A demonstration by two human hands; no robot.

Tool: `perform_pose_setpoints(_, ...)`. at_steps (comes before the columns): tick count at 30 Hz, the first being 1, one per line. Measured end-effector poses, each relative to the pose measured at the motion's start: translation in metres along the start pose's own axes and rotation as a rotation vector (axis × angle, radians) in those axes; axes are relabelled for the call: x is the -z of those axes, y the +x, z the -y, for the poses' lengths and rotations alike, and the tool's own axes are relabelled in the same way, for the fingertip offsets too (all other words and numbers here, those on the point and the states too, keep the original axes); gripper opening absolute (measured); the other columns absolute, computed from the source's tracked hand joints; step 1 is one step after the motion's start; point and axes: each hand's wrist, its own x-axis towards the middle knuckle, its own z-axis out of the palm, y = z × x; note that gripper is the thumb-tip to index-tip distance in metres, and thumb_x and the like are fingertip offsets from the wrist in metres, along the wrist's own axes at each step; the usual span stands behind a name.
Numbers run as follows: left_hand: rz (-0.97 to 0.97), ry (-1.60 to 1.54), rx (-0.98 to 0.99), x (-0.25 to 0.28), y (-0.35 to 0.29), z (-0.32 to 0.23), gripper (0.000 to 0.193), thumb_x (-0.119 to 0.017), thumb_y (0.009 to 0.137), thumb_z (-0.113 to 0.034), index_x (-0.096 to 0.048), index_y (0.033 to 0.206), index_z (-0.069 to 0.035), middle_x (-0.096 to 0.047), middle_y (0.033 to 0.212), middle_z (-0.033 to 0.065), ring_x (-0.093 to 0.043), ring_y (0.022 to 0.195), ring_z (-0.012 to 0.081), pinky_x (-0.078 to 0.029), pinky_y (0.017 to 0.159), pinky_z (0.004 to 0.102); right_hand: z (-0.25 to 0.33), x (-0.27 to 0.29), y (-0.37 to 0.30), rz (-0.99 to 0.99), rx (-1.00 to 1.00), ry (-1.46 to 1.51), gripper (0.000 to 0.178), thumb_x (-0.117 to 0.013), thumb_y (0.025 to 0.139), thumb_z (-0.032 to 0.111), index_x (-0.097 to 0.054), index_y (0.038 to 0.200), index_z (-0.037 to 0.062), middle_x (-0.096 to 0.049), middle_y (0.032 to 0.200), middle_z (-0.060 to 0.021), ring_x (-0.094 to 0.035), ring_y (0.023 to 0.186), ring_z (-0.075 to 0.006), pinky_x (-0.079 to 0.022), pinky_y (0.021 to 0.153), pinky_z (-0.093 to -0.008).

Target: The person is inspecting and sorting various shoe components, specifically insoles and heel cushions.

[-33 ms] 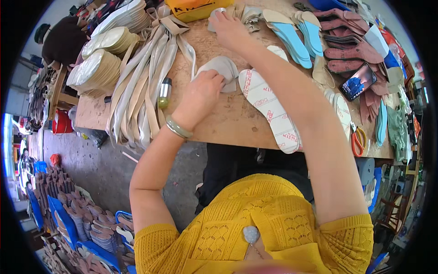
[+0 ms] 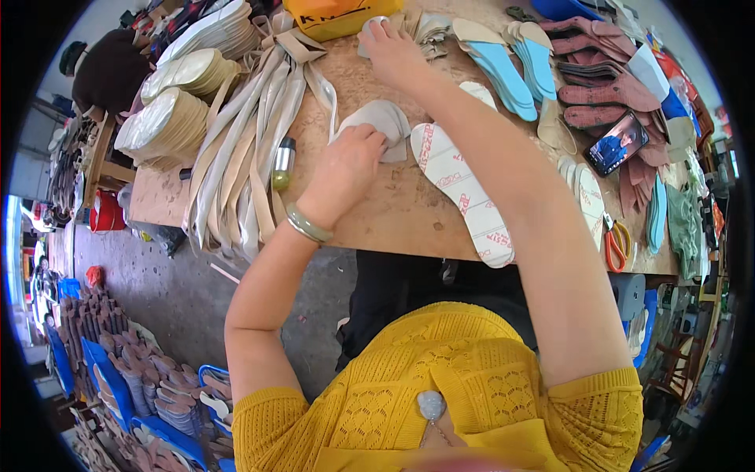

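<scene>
My left hand (image 2: 351, 161), with a bangle on its wrist, has its fingers curled over the near left edge of a small stack of rounded grey pieces (image 2: 385, 118), apparently fabric or leather. Farther off, my right hand (image 2: 397, 53) reaches out with bent fingers on another grey piece (image 2: 366, 41) beside the yellow bag; the fingertips are partly hidden. Beneath my right forearm lies a white insole-shaped sheet (image 2: 464, 185) with red print, part of it covered by the arm.
Long beige strips (image 2: 259, 134) hang over the table's front edge, with a small bottle (image 2: 283, 164) on them. Insole stacks (image 2: 165, 126) stand at left. Blue insoles (image 2: 503, 75), pink insoles (image 2: 613, 94), a phone (image 2: 619, 143) and scissors (image 2: 616, 242) lie right. The yellow bag (image 2: 338, 17) is behind.
</scene>
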Motion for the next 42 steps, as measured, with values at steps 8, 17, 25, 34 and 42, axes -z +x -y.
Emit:
perform_pose_setpoints(8,-0.074,-0.857,0.488,0.005,0.016,-0.006,0.030,-0.053,0.097,-0.026,-0.060,0.106,0.002,-0.065,0.108,0.0110,-0.061,0.104,0.0252,-0.047,0.090,0.0338,-0.012,0.020,0.005,0.040,-0.059,0.126,0.016,-0.055,0.081,0.011,-0.065,0.093,0.0092,-0.066,0.069,-0.0100,-0.066,0.063,-0.0305,-0.053,0.065,-0.0406)
perform_pose_setpoints(17,-0.343,-1.736,0.480,0.005,0.027,-0.078,0.036,-0.042,0.098,-0.012,-0.044,0.131,0.002,-0.059,0.120,0.0141,-0.059,0.107,0.0213,-0.048,0.091,0.0318,0.045,0.194,-0.134,-0.085,0.141,0.504,0.013,-0.066,0.079,0.015,-0.063,0.087,0.0056,-0.064,0.075,-0.0090,-0.064,0.070,-0.0265,-0.051,0.061,-0.0356)
perform_pose_setpoints(25,-0.047,-1.162,0.131,-0.004,-0.009,-0.180,0.039,-0.044,0.096,-0.002,-0.047,0.135,0.002,-0.059,0.124,0.0131,-0.054,0.115,0.0180,-0.040,0.101,0.0301,0.048,0.270,-0.209,-0.038,-0.567,1.062,0.026,-0.076,0.079,0.018,-0.058,0.088,0.0022,-0.057,0.077,-0.0014,-0.053,0.068,-0.0055,-0.045,0.058,-0.0216)
perform_pose_setpoints(34,0.188,-0.828,-0.248,-0.037,-0.022,-0.232,0.059,-0.041,0.089,0.009,-0.025,0.145,0.001,-0.043,0.138,0.0219,-0.045,0.129,0.0309,-0.035,0.105,0.0353,0.034,0.308,-0.300,0.008,-0.931,1.426,0.018,-0.066,0.087,0.008,-0.058,0.101,0.0007,-0.059,0.091,0.0007,-0.055,0.082,-0.0058,-0.047,0.074,-0.0215)
perform_pose_setpoints(42,0.195,-0.598,-0.290,-0.043,-0.015,-0.262,0.065,-0.046,0.083,0.010,-0.028,0.144,0.000,-0.045,0.133,0.0282,-0.050,0.119,0.0418,-0.044,0.098,0.0420,0.026,0.325,-0.331,-0.063,-0.874,1.311,0.015,-0.064,0.087,0.006,-0.063,0.099,-0.0014,-0.059,0.089,-0.0013,-0.056,0.079,-0.0067,-0.046,0.070,-0.0217)
